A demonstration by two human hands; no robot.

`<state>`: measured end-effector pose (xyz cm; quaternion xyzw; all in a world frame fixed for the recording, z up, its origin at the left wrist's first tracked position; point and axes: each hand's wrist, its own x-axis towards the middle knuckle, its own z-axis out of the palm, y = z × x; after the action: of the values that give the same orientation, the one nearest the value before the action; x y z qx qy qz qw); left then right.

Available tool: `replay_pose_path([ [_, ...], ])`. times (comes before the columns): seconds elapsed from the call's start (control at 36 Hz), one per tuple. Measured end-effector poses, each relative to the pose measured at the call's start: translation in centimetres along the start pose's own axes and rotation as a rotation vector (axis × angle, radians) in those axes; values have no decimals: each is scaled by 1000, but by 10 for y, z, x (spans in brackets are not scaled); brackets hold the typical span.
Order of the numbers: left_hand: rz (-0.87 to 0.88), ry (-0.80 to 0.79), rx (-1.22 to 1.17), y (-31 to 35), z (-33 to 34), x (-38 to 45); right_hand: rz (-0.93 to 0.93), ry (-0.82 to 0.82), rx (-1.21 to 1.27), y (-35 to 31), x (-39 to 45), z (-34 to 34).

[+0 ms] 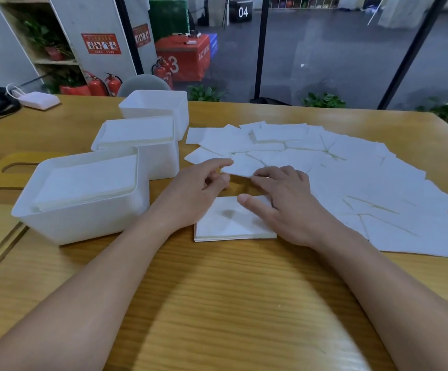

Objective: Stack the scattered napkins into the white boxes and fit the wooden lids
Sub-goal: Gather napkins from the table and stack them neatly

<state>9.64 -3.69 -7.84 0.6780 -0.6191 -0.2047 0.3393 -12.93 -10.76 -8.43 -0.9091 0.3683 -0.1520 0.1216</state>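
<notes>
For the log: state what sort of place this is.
Probably a workshop or training hall, not a home: numbered red box, fire extinguishers on the floor, red safety notice on the pillar.

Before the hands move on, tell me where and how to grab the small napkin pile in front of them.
Take the napkin pile by its left and right edges, one hand from each side, fingers slid under the bottom sheet and thumbs on top. It lies flat on the table with squared edges, and its left, right and near sides look free. The right hand now rests over its far right corner.
</notes>
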Motion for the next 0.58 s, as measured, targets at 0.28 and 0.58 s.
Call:
replay_pose_path([
  [0.28, 27, 215, -240, 2, -4, 3, -139, 62, 379, -18, -27, -14],
  [0.58, 175, -73, -598, 19, -17, -7, 192, 236, 752, 0, -19, -22],
])
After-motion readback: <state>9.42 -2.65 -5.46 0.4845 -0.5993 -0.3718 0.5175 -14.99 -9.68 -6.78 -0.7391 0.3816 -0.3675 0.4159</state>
